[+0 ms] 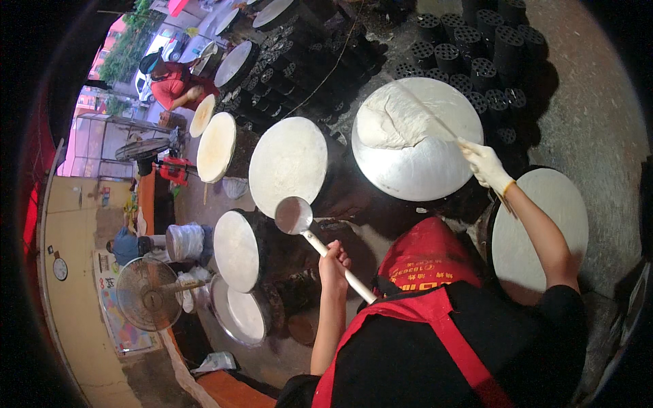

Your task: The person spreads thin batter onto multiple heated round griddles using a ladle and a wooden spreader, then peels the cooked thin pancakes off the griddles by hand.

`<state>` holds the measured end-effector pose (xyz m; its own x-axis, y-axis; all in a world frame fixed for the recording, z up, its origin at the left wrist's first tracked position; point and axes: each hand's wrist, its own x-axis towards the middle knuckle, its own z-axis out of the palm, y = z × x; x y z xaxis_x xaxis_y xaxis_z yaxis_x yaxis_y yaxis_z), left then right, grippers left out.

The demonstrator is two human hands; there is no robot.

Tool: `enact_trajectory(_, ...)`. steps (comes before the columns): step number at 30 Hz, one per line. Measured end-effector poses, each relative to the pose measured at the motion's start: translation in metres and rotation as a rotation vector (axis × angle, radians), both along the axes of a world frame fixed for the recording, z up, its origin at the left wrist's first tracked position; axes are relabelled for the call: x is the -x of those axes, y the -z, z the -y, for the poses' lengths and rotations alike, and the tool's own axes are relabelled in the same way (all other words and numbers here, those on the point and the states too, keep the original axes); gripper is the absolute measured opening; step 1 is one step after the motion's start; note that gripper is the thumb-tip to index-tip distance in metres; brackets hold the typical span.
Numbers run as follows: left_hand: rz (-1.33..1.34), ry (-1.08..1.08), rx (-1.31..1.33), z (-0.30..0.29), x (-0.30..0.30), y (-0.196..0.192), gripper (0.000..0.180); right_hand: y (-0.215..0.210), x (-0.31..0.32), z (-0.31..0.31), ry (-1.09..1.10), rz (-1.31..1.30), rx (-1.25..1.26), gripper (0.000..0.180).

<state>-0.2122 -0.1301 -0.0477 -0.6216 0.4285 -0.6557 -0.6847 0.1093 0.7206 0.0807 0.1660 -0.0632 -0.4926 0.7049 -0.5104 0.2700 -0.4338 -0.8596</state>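
My left hand (pixel 333 266) is closed around the pale handle of a ladle (pixel 294 215), whose round metal bowl points away from me above the edge of a round griddle. My right hand (pixel 486 164), in a white glove, grips a thin pale stick (pixel 435 121) that reaches into a mass of white dough (pixel 391 119). This soft dough lies in a large shiny metal basin (pixel 408 178), heaped on its far left side. Left of the basin sits a round griddle (pixel 289 166) with a pale top.
More griddles stand at left (pixel 237 250) and right (pixel 544 228). A metal pan (pixel 228 316) sits lower left. Black perforated coal briquettes (pixel 469 47) are stacked behind the basin. Fans (pixel 148 294) stand at left. A co-worker in red (pixel 173 85) bends over a far griddle.
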Motion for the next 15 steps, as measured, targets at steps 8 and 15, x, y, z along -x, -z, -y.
enact_trajectory(8, 0.307, 0.073, 0.058, 0.030, -0.021, 0.006, 0.021, 0.012, -0.043, -0.018, -0.298, -0.018, 0.140, 0.037)
enact_trajectory(15, 0.199, 0.176, 0.286, 0.021, -0.017, -0.004, 0.018, 0.010, -0.020, 0.016, -0.310, 0.028, 0.136, 0.036)
